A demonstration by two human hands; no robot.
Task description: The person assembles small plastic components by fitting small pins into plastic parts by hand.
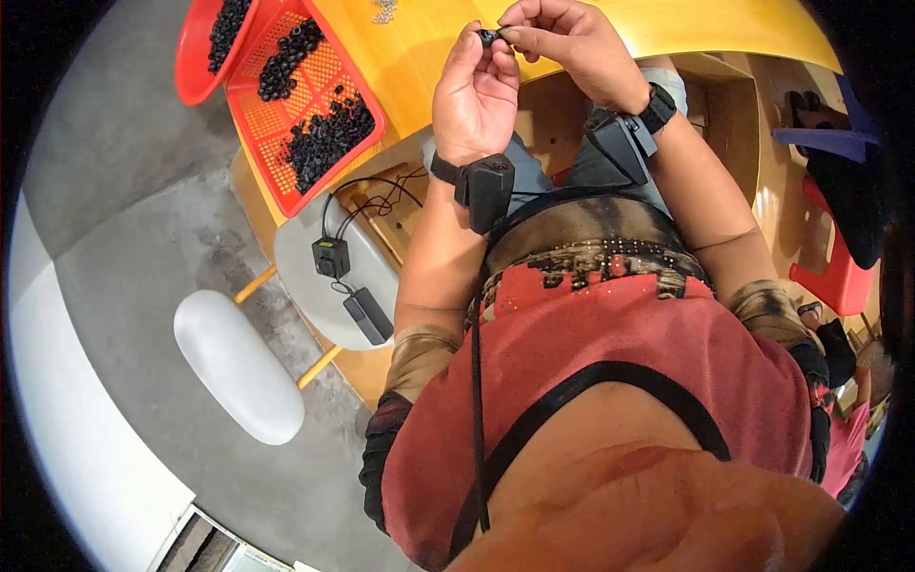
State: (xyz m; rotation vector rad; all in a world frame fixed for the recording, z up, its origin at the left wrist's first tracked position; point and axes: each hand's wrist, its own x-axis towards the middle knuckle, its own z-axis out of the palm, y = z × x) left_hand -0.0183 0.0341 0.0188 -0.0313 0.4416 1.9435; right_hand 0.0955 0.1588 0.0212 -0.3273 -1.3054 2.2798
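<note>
Yellow smooth-topped table point(405, 71): spans the top of the view, in front of the person.
Pale grey chair with a rounded seat point(295, 253): stands at the person's left, two small black boxes point(332, 257) with cables on it.
Red-orange rectangular plastic lattice basket point(310, 93): lies at the table's left end, with two heaps of small black parts point(329, 138).
Round red plastic bowl point(193, 81): sits just beside the basket, holding another black heap point(227, 36).
Left hand point(479, 105): palm up, thumb and fingertips pinching a small black piece point(488, 38), the other fingers curled.
Right hand point(572, 46): thumb and index finger pressed together at the piece's right end; what they grip there I cannot tell.
Small black piece: between both hands, near the table's front edge.
Tiny pale bits point(384, 11): clustered on the table.
</note>
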